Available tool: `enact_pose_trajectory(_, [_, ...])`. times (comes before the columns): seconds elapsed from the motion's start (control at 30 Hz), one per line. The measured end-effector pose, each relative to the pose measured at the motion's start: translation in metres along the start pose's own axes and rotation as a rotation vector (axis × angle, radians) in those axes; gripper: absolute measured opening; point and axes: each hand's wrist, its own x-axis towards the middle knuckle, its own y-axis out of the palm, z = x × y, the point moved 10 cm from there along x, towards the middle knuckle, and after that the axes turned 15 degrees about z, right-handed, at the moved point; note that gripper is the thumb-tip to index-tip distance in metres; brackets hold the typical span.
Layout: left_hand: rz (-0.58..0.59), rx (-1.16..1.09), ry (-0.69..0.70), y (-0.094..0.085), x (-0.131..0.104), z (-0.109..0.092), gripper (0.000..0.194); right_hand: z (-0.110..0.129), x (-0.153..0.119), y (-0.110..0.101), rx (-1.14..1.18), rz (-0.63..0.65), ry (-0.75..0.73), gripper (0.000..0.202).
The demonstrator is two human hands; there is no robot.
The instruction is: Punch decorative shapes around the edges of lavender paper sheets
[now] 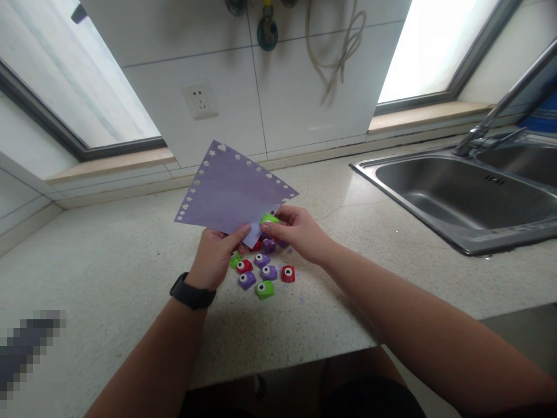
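A purple sheet of paper [237,186] is held up over the counter, with small stars, hearts and other shapes cut out along several edges. My left hand [217,249] pinches its lower edge, thumb on top. In my right hand [300,229] is a green craft punch [269,219], its fingers and thumb closed around it at the sheet's right-hand lower edge. Under the paper and just below it lie several more punches, among them a red punch [288,273], a purple punch [247,280] and a green punch [264,288]. The paper hides some of them.
The speckled counter [130,255] runs up to a tiled wall with a power socket [199,100]. On the right is a steel sink [435,191] with a faucet [478,136]. Tiny purple paper bits lie near the punches. A blurred dark patch shows at lower left.
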Motion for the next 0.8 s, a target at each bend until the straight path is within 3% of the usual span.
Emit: enact_pose_trajectory(0.8, [0.016,0.028,0.002,-0.0045,0.0009,0.0042,0.028,0.0003,0.0008,0.0010,-0.048,0.039,-0.011,0.039])
